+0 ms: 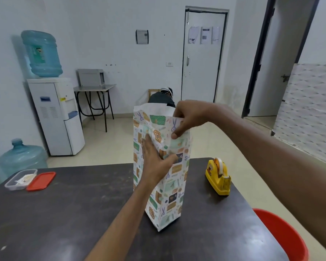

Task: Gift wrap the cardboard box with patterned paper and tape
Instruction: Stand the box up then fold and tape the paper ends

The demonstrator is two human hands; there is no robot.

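A tall box wrapped in patterned paper stands upright in the middle of the dark table. The cardboard itself is hidden under the paper, whose open top end shows its white inside. My left hand presses flat against the near face, fingers straight. At the top right edge my right hand pinches the paper between thumb and fingers. A yellow tape dispenser sits on the table to the right of the box.
A clear plastic container and its red lid lie at the table's far left. A red chair stands at the near right corner. Beyond are a water dispenser, a side table and a seated person.
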